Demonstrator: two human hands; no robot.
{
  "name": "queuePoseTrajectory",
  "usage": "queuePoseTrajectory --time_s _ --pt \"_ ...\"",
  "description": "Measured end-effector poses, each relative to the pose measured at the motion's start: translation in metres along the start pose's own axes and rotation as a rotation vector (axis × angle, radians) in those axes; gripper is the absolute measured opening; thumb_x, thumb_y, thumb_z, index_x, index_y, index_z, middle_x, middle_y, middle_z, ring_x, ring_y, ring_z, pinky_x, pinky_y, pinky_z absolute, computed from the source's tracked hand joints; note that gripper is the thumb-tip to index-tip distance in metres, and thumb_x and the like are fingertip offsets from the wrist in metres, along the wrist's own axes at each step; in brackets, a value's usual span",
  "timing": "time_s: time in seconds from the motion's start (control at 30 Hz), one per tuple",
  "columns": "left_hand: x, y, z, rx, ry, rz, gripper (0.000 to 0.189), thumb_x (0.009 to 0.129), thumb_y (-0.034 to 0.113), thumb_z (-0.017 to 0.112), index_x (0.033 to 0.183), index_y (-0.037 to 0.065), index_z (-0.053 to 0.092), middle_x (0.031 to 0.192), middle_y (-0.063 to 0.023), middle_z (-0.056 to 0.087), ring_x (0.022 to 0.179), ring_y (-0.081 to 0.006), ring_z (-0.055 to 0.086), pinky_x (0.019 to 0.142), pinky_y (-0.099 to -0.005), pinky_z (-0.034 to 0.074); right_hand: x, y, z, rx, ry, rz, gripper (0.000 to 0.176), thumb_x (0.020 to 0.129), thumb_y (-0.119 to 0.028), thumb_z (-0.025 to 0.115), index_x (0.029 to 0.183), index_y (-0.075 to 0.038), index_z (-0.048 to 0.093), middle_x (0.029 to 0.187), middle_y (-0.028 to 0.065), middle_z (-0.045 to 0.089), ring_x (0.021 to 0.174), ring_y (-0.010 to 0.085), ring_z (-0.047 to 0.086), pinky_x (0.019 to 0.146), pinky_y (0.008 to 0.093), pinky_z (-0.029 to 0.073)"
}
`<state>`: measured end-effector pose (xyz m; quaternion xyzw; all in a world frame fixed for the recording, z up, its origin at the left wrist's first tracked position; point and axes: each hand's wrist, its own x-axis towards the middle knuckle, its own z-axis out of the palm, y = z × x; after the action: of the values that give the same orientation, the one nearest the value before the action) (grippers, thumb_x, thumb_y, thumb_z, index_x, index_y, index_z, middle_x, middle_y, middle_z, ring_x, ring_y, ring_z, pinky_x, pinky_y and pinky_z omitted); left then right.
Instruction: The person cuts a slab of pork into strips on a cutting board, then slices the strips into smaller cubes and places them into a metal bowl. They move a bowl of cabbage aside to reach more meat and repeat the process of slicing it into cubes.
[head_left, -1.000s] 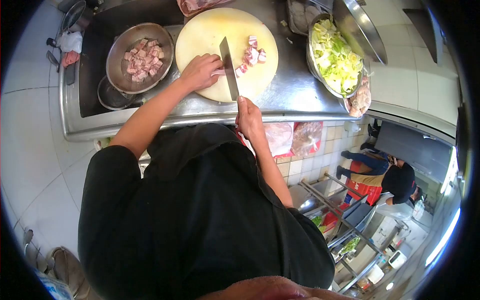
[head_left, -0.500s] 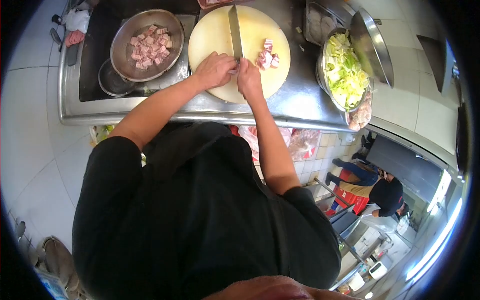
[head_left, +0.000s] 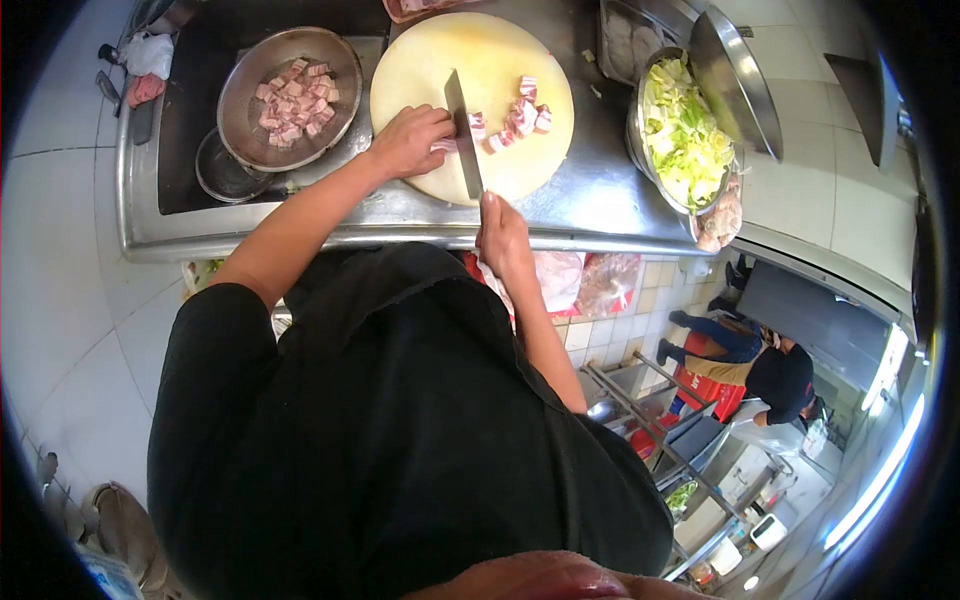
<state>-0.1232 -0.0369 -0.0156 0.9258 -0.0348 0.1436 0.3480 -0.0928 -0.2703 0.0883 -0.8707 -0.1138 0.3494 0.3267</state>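
In my right hand point(head_left: 505, 235) is the handle of a knife point(head_left: 462, 135), its long blade upright across the round cutting board point(head_left: 415, 60). My left hand point(head_left: 415, 140) is closed on a strip of pork belly point(head_left: 444, 146), just left of the blade; the fingers hide most of the strip. One cut cube point(head_left: 477, 125) lies right beside the blade. Several more pork cubes point(head_left: 522, 115) sit in a loose group farther right on the board. Left of the board, a metal pan point(head_left: 228, 110) holds many pink cubes point(head_left: 297, 100).
A steel bowl point(head_left: 640, 140) of chopped cabbage point(head_left: 685, 135) stands on the right of the steel counter point(head_left: 600, 215), with a second bowl point(head_left: 735, 85) tilted against it. The sink point(head_left: 180, 150) lies left. Another person point(head_left: 780, 380) sits at the lower right.
My right hand has pulled the knife back toward my body, and the blade now stands lower on the board. Freshly cut cubes have appeared right of the blade. My left hand stays near its place.
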Motion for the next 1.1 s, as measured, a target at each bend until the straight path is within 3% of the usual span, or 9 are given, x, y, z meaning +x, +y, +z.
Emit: queuePoseTrajectory --time_s 0.1,0.3,0.37,0.47,0.57,0.73,0.77,0.83,1.1 --pt "0.000 0.000 0.004 -0.015 0.024 -0.008 0.036 0.070 0.010 0.073 0.105 0.004 0.068 0.102 -0.0114 0.064 0.101 -0.0334 0.061 0.089 -0.0454 0.048 -0.031 0.001 -0.001 -0.110 0.029 0.038 0.051 0.111 -0.040 0.037 0.122 0.002 0.065 0.107 0.0369 0.065 0.106 0.0560 0.060 0.088 0.0595 0.045" --pt "-0.002 -0.005 0.012 -0.079 0.048 0.006 0.030 0.069 0.008 0.072 0.099 0.004 0.068 0.099 -0.0112 0.064 0.098 -0.0336 0.062 0.081 -0.0461 0.048 0.099 -0.012 0.031 -0.214 0.133 -0.307 0.053 0.111 -0.040 0.035 0.108 0.005 0.064 0.097 0.0359 0.067 0.095 0.0578 0.062 0.084 0.0611 0.049" --pt "-0.004 -0.008 0.010 -0.090 0.032 0.020 0.037 0.073 0.008 0.072 0.109 0.003 0.070 0.106 -0.0131 0.065 0.102 -0.0349 0.063 0.085 -0.0452 0.050 0.151 -0.022 0.039 -0.144 0.175 -0.546 0.056 0.111 -0.041 0.036 0.104 0.007 0.063 0.079 0.0319 0.066 0.077 0.0511 0.066 0.075 0.0575 0.051" --pt "-0.018 -0.018 0.009 -0.148 0.122 0.061 0.043 0.075 0.008 0.073 0.117 0.003 0.070 0.113 -0.0142 0.066 0.108 -0.0351 0.062 0.092 -0.0444 0.050 0.125 -0.084 0.009 0.063 -0.025 -0.081 0.057 0.110 -0.043 0.037 0.100 0.007 0.063 0.064 0.0250 0.060 0.062 0.0392 0.065 0.068 0.0510 0.052" --pt "-0.027 -0.007 -0.006 -0.173 0.088 0.027 0.044 0.076 0.008 0.073 0.120 0.004 0.070 0.117 -0.0140 0.065 0.112 -0.0348 0.061 0.097 -0.0440 0.049 0.102 -0.063 0.004 0.063 0.006 -0.135 0.061 0.110 -0.046 0.037 0.097 0.007 0.063 0.059 0.0195 0.056 0.056 0.0295 0.064 0.064 0.0464 0.052" --pt "-0.018 -0.007 -0.010 -0.046 -0.019 -0.019 0.038 0.074 0.009 0.073 0.112 0.004 0.070 0.114 -0.0125 0.064 0.112 -0.0331 0.060 0.097 -0.0444 0.047 0.025 -0.013 0.011 0.038 -0.008 -0.066 0.055 0.112 -0.042 0.037 0.096 0.005 0.062 0.066 0.0233 0.058 0.061 0.0364 0.061 0.068 0.0477 0.050" --pt "-0.017 -0.007 -0.008 -0.057 -0.010 -0.025 0.037 0.073 0.009 0.073 0.110 0.004 0.069 0.112 -0.0123 0.064 0.111 -0.0330 0.060 0.096 -0.0444 0.047 0.011 0.002 0.015 0.028 0.015 -0.161 0.056 0.113 -0.045 0.036 0.085 0.000 0.055 0.057 0.0087 0.052 0.047 0.0178 0.052 0.049 0.0362 0.044" --pt "-0.016 -0.008 -0.002 -0.075 0.009 -0.045 0.034 0.072 0.009 0.072 0.105 0.004 0.068 0.109 -0.0119 0.063 0.110 -0.0328 0.060 0.094 -0.0444 0.047 -0.010 0.016 0.013 -0.042 -0.018 -0.007 0.057 0.111 -0.045 0.036 0.118 0.004 0.065 0.103 0.0353 0.065 0.103 0.0483 0.066 0.092 0.0521 0.048" --pt "-0.019 -0.007 0.005 -0.171 0.072 -0.008 0.029 0.071 0.006 0.073 0.099 0.002 0.066 0.099 -0.0133 0.064 0.099 -0.0366 0.061 0.087 -0.0475 0.049 0.084 -0.016 0.048 -0.154 0.070 -0.333 0.053 0.112 -0.038 0.034 0.107 0.006 0.064 0.099 0.0369 0.065 0.099 0.0581 0.057 0.086 0.0571 0.047"
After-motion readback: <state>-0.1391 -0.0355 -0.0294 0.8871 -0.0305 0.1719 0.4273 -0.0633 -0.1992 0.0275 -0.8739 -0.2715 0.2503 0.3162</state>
